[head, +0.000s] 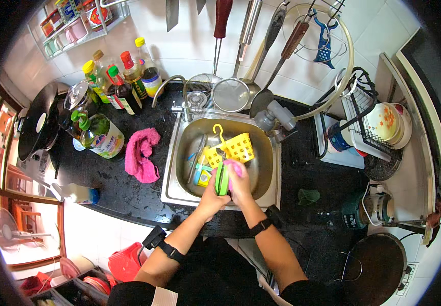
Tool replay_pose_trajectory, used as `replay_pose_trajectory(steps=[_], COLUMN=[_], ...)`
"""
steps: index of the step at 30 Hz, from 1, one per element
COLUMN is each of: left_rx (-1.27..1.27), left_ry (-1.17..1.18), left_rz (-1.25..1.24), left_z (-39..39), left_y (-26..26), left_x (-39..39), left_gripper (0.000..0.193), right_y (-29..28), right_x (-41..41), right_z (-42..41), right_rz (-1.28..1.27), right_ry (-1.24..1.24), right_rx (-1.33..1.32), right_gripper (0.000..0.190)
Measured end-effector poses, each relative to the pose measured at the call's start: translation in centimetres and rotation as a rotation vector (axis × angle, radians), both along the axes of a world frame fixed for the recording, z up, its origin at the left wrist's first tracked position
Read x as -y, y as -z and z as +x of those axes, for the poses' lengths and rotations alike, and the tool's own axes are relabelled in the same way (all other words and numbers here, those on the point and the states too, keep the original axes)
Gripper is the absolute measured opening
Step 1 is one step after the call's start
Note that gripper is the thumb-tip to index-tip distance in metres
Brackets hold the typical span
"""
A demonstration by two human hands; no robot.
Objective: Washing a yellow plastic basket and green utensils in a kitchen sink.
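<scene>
Over the near part of the stainless steel sink (pixel 170 168), my left hand (pixel 211 201) grips a green-handled kitchen tool (pixel 224 183) with a metal tip, which may be scissors. My right hand (pixel 241 186) holds a pink sponge or scrubber (pixel 236 167) against the tool's right side. Part of the pink thing is covered by my fingers. Beyond the hands, a yellow perforated plastic basket (pixel 240 147) with a hook lies tilted in the basin. Left of it are several small utensils, among them one with a light blue handle (pixel 197 175) and a yellow piece (pixel 204 178).
A curved faucet (pixel 185 99) stands at the sink's back left. A pink cloth (pixel 138 157) and a large pump bottle (pixel 104 135) are on the black counter at left. A grey spout fitting (pixel 281 114) overhangs the back right corner. A dish rack (pixel 362 126) stands far right.
</scene>
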State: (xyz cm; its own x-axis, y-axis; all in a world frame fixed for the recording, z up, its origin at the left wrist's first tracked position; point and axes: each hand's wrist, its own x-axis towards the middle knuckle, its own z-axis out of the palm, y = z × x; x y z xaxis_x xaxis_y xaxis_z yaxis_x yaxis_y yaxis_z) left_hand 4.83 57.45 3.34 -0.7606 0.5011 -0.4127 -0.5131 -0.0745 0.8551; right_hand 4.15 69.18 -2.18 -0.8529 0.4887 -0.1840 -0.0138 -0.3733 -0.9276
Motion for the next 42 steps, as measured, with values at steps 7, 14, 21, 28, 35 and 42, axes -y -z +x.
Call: replay_pose_trajectory(steps=[7,14,21,28,35,42], left_rx=[0.051,-0.524,-0.471,-0.596,0.290,0.692], left_ry=[0.039,-0.024,-0.025,0.132,0.097,0.312], left_rz=[-0.117,-0.289,-0.267,-0.476,0.099,0.315], left_z=[-0.3,-2.6,-3.3,-1.9,-4.0,-5.6], left_y=[0.1,6.6,3.9,1.0,-0.1,2.1], left_x=[1.0,0.0,0.1,0.1,2.6,2.7], left_gripper=[0.089,0.088,0.089,0.090,0.073,0.071], right_y=[-4.5,-1.3,0.4,-2.1,-1.6,-1.3], right_x=[-2.9,1.4,2.3,-0.9,-1.9,-2.4], right_z=[-2.0,-0.4,-1.0,-3.3,-2.7,-1.2], right_rz=[-0.129,1.066,0.712,-0.018,-0.085,0.191], right_ry=[0.173,-0.023,0.020,0.010,0.022,-0.044], right_rx=[0.082,-0.078,0.207,0.226,0.164,0.155], right_gripper=[0.031,0.023,0.051,0.064,0.065,0.038])
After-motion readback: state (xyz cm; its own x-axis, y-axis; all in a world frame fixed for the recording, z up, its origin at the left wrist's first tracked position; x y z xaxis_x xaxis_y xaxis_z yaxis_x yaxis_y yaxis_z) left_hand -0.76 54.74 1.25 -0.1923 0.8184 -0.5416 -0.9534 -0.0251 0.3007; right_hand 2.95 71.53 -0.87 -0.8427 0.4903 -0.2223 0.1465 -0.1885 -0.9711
